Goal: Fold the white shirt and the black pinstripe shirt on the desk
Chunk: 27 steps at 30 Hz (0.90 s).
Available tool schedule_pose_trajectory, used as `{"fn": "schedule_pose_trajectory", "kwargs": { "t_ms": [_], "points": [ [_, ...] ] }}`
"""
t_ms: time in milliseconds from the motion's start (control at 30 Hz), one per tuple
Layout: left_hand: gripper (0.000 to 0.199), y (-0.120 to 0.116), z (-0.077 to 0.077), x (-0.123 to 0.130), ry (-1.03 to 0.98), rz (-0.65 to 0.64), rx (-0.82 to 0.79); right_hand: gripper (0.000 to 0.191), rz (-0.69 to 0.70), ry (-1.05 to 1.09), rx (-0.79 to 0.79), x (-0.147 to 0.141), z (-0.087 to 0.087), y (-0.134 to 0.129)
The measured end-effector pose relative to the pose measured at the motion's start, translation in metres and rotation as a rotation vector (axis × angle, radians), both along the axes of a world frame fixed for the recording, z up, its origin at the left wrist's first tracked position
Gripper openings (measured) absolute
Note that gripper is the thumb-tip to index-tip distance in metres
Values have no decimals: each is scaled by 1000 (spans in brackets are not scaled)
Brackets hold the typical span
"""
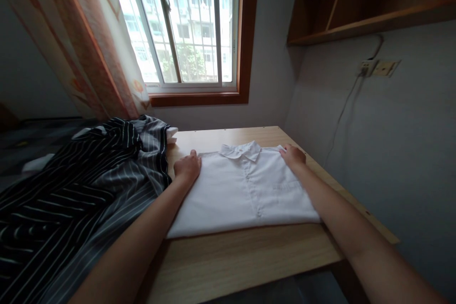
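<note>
A white collared shirt (228, 194) lies folded into a flat rectangle on the light wooden table (249, 251). Its collar points toward the window, and the button front and a chest pocket face up. At the shirt's far left corner, my left hand (188, 165) has its fingers closed on the edge. My right hand (294, 156) pinches the far right corner of the same shirt. Both forearms reach along the shirt's sides, and part of each hand's grip is hidden beneath the fabric.
To the left lies a heap of black-and-grey striped cloth (103, 190), overlapping the table's left side. A patterned curtain (92, 42) hangs beside the window (188, 28). On the right wall are a wooden shelf (363, 23) and a socket (384, 68) with a plugged-in cord.
</note>
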State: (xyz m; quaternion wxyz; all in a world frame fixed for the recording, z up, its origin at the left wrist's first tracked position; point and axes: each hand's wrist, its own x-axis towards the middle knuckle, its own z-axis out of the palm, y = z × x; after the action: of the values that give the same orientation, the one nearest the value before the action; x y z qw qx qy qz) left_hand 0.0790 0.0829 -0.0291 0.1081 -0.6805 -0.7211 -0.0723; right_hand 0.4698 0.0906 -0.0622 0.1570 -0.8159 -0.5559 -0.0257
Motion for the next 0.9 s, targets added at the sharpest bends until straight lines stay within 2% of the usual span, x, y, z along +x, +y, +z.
{"fn": "schedule_pose_trajectory", "kwargs": {
  "t_ms": [267,333,400,467,533,700,800,900],
  "points": [
    [37,-4,1,-5,-32,-7,33,30,-55,-45,112,2,-4,-3],
    [37,-4,3,-6,-13,-112,111,30,14,-88,139,3,-4,-3],
    [38,-4,5,-6,-6,-298,155,30,122,-131,139,3,-5,-1],
    [37,-4,6,-6,-32,-477,116,30,187,-149,125,3,-6,0],
    [38,-5,5,-3,-80,-553,36,30,198,-151,129,3,-7,1],
    [63,-19,-10,6,-110,-443,-224,32,202,-182,149,-2,-4,-1],
    [65,-28,-16,7,-82,-417,-225,32,232,-219,163,-12,9,-10],
    [66,-32,-18,7,-73,-419,-210,29,311,-204,193,-38,27,-32]
  ]
}}
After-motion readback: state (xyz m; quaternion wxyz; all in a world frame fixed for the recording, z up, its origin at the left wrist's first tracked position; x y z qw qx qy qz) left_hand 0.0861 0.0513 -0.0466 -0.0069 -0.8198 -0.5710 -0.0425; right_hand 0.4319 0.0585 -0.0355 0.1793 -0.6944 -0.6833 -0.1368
